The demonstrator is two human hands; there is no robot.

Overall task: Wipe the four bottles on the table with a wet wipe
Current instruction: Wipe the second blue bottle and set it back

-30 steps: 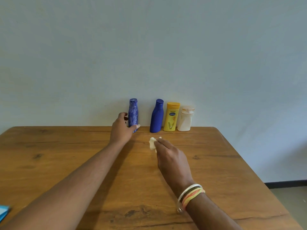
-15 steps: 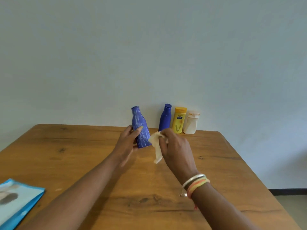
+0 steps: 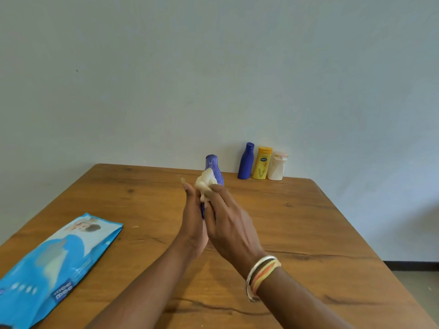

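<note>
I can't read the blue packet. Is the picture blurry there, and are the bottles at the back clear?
Head view: the blue packet is smeared near the frame's edge; the three standing bottles look fairly sharp but small; soft shadows lie under the hands on the table.

Head view, angled down, close over table [image 3: 308, 222]

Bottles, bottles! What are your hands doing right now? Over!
Left hand holds patterned blue bottle. Right hand presses wet wipe on it. Three bottles wait by wall. Nothing blocking.
</note>
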